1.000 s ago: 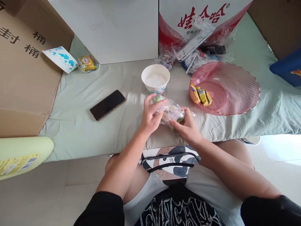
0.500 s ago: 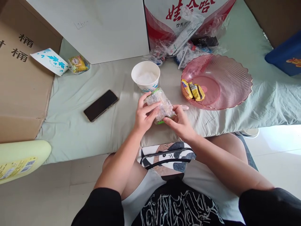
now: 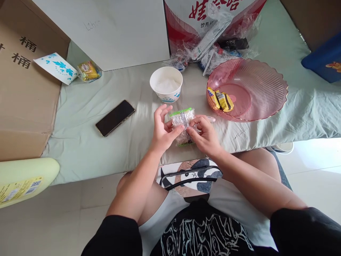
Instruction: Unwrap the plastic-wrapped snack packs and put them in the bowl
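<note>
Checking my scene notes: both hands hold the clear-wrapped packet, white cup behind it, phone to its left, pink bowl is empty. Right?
Not quite: in the head view the pink bowl holds wrapped snacks. The rest stands: left hand and right hand hold the clear-wrapped packet, white cup behind, phone left.

We cannot read what lies inside the crinkled clear plastic packet with green edges (image 3: 183, 122): its wrap glares, and the left hand (image 3: 162, 129) and right hand (image 3: 204, 135) cover its sides and lower part. At 12 o'clock the red-and-white printed carton (image 3: 186, 21) is cut by the top edge, its characters halved. At 3 o'clock the blue plastic box (image 3: 323, 60) runs off the frame. At 9 o'clock the brown cardboard box (image 3: 23, 89) is cropped too. The labels on the 2 yellow snack packets (image 3: 221, 100) are too small to read.
</note>
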`<state>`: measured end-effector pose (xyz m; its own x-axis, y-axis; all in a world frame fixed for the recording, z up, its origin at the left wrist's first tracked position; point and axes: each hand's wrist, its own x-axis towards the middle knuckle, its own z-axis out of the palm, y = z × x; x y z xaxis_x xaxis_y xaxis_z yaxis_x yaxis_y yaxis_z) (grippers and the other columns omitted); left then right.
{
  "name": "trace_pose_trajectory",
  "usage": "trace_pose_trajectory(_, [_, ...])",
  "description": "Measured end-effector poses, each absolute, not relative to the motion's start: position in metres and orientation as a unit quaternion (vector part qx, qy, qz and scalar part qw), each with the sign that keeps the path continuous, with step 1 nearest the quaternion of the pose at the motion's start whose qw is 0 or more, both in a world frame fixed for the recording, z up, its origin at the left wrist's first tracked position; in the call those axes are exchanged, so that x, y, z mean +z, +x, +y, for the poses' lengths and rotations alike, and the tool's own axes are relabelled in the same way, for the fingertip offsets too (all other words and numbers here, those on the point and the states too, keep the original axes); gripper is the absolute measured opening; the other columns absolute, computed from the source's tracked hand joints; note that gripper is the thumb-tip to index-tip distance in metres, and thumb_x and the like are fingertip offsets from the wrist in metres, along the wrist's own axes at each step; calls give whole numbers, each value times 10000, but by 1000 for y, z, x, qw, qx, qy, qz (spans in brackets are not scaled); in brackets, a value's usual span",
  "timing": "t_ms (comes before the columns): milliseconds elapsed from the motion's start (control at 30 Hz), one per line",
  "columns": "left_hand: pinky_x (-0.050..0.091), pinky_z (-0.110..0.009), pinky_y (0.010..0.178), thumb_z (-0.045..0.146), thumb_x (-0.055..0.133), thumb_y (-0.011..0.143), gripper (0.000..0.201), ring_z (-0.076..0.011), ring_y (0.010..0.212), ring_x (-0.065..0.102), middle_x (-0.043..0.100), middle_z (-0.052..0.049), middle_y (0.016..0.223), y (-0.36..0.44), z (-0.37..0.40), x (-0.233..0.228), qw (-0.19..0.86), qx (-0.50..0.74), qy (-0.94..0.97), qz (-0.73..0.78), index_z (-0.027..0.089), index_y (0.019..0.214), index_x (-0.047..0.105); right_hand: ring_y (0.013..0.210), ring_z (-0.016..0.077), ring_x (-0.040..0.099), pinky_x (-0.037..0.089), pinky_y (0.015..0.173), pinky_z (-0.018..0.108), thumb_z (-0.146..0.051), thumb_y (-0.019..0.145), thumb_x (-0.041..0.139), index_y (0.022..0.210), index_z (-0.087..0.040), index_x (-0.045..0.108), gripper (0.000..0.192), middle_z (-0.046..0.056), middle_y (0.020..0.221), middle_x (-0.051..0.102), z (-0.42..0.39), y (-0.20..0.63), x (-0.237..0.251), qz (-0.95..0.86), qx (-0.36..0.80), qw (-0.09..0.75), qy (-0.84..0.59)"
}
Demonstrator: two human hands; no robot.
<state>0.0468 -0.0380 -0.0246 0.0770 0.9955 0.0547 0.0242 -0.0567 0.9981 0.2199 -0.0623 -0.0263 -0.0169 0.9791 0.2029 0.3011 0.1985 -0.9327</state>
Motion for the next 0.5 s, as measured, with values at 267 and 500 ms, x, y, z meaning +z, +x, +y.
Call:
trace_pose_trajectory(267, [619, -314, 812, 526, 959, 572, 764, -227, 935, 758, 769, -69, 1055, 39, -31, -16, 596, 444, 449, 495, 239, 1182, 600, 851, 182, 638, 551, 701, 337, -430, 901, 654, 1105, -272, 486, 308, 66, 1136, 617, -64, 227, -25, -589, 371, 472, -540])
trace_pose_trajectory(500, [622, -335, 858, 655, 902, 628, 775, -255, 1124, 729, 738, -71, 1166, 11, -16, -28, 450, 549, 441, 550, 290, 1206, 539, 1235, 324, 620, 484, 1082, 505, -195, 978, 453, 1186, -200, 660, 293, 166, 1304, 689, -58, 248, -27, -751, 113, 302, -576])
